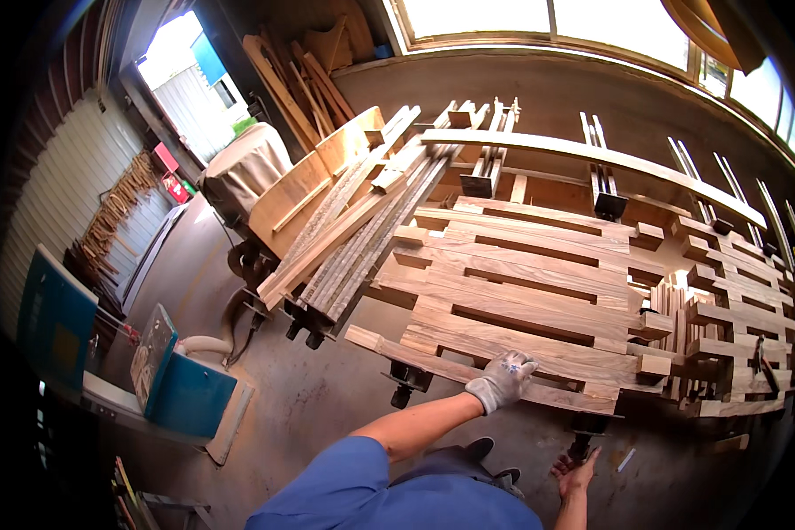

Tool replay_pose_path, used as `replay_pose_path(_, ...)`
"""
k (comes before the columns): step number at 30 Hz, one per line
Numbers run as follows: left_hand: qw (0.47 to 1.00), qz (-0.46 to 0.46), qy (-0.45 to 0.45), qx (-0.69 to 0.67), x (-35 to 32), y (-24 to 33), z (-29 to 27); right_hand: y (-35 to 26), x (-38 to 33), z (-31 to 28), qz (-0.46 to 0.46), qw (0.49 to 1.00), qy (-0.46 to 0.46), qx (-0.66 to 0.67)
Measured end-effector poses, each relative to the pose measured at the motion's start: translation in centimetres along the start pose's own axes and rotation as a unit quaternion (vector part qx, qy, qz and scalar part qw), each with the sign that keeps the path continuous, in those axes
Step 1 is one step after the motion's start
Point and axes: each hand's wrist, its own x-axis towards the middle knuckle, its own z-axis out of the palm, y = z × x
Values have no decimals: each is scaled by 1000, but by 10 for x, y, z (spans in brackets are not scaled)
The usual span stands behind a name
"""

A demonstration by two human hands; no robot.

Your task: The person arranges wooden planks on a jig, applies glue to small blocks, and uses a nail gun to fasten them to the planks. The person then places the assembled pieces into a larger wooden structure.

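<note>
Wooden, grained slats [468, 334] bear gloved left hand [506, 380], right hand [576, 475] by clamp [589, 425], grips unclear.

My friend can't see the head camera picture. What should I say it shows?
A person's gloved left hand rests on a slotted wooden frame, while their bare right hand is at a black fitting under its near edge. Long wooden strips lie to the left, and bright windows are behind.

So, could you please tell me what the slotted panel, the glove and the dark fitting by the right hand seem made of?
Slotted panel: wood, seemingly unvarnished, given its dull, streaky grain.
Glove on the left hand: probably fabric, from its pale, matt look.
Dark fitting by the right hand: likely metal, from its thin plate; finish unclear.
</note>
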Motion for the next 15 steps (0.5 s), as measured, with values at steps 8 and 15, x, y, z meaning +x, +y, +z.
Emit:
replay_pose_path(8,968,-250,-27,-4,-186,30,-63,10,17,2,-386,755,202,-491)
replay_pose_path(15,757,-630,170,22,-255,-9,-89,3,-4,12,82,996,28,-1)
